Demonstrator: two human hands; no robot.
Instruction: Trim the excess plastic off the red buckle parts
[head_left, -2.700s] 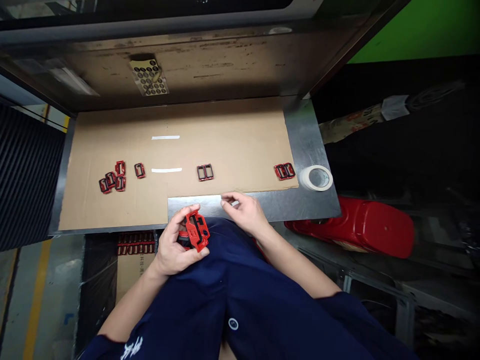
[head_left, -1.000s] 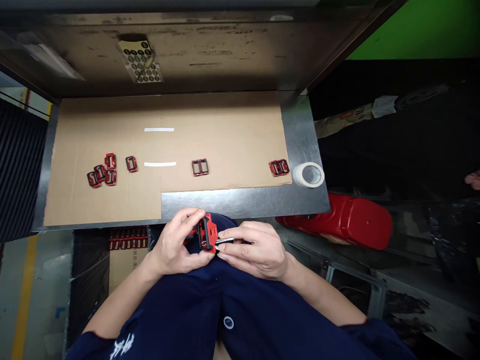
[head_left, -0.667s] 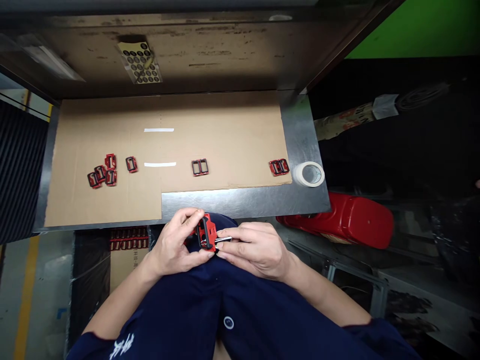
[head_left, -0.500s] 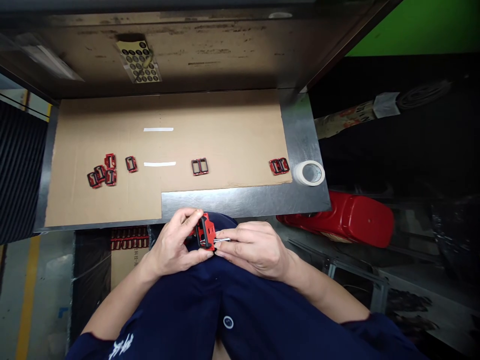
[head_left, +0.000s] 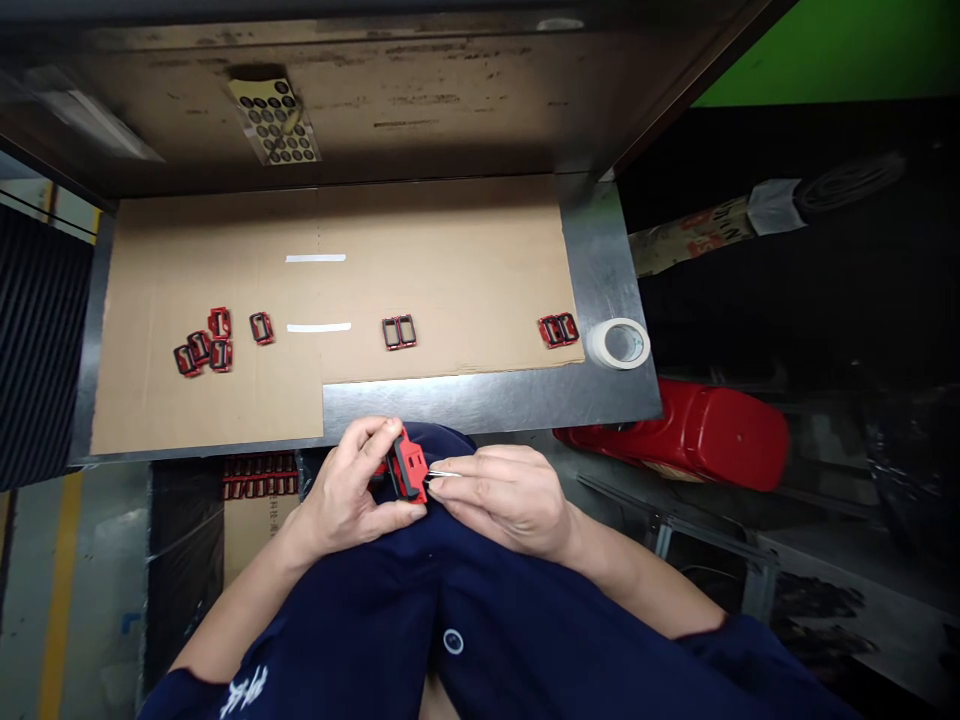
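In the head view, a red buckle (head_left: 409, 466) is gripped by the closed left hand (head_left: 349, 485) above the person's lap. A thin metal pin (head_left: 442, 473) is pinched against it by the right hand (head_left: 506, 500), which earlier lay open by the metal table edge (head_left: 487, 405). Rows of red buckles (head_left: 259, 477) are lined up in a cardboard box (head_left: 255, 535) at near left. Nine small buckles (head_left: 261, 328) are laid on a cardboard sheet (head_left: 450, 280), with one tape roll (head_left: 619, 344) to the right.

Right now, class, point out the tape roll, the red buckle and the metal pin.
Tape roll (head_left: 602, 345), head view, on its white band.
Red buckle (head_left: 409, 465), head view, on its front face.
Metal pin (head_left: 442, 473), head view, on its exposed shaft.
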